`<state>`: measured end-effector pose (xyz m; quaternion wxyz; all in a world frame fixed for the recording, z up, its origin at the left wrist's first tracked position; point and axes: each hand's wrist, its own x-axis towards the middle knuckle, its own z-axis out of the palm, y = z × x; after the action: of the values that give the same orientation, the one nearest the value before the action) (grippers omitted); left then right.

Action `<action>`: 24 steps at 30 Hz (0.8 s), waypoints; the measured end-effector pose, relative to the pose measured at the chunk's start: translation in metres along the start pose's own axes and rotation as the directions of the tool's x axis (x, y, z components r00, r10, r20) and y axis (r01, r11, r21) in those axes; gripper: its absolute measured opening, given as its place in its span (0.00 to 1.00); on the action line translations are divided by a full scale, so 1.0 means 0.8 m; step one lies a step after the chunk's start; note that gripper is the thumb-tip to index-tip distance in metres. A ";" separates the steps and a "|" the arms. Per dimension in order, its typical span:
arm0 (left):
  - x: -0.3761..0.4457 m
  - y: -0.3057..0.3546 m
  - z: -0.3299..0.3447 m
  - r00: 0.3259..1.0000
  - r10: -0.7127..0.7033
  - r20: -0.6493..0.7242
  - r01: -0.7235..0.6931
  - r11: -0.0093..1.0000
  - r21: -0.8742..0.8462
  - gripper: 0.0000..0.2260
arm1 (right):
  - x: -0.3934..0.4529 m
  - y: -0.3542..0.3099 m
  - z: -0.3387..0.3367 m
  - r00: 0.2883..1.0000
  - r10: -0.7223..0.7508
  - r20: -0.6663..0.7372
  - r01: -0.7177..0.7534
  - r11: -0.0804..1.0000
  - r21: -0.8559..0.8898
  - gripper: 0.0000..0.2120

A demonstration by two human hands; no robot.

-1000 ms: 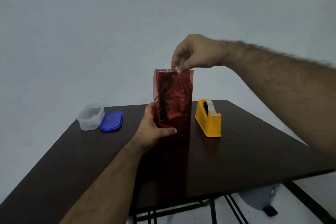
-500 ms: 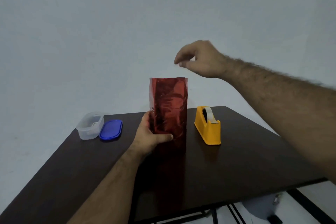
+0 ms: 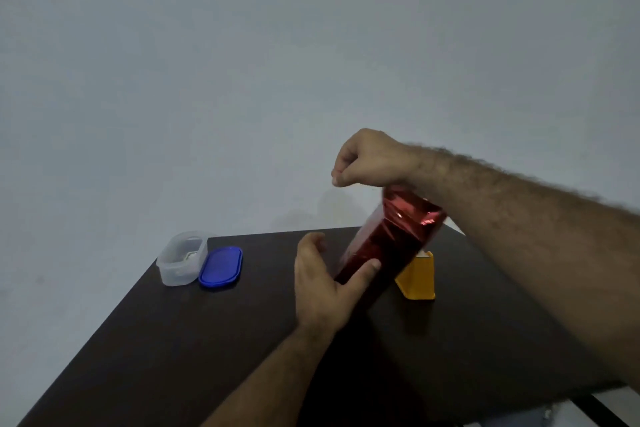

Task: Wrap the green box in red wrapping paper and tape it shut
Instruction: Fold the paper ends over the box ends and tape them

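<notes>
Red-wrapped box (image 3: 388, 246) tilted, top leaning right

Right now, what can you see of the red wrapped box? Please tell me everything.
The box is tall and narrow, fully covered in shiny, crinkled red foil-like paper; no green shows. It leans with its top to the right, in front of the yellow dispenser. The left hand holds its lower part, thumb across the front. The right hand is above its folded top end.
</notes>
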<state>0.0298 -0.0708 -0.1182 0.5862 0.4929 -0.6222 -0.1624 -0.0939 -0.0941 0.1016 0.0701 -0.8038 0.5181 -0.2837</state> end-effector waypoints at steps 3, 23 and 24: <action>0.014 -0.021 -0.004 0.962 -0.023 0.272 0.041 0.997 -0.059 0.63 | -0.003 -0.003 -0.010 0.979 0.141 0.150 -0.145 0.989 0.020 0.02; 0.016 -0.043 0.003 0.827 0.084 0.556 -0.300 0.902 0.311 0.42 | -0.116 0.126 0.047 0.654 0.625 0.426 -0.217 0.694 -0.686 0.54; 0.014 -0.040 0.001 0.836 0.096 0.540 -0.299 0.905 0.302 0.41 | -0.111 0.119 0.040 0.681 0.593 0.429 -0.203 0.716 -0.668 0.51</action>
<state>0.0446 -0.0948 -0.1369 0.3080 0.4658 -0.8231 -0.1032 -0.1793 -0.0653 0.0024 0.0549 -0.6914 0.6955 0.1875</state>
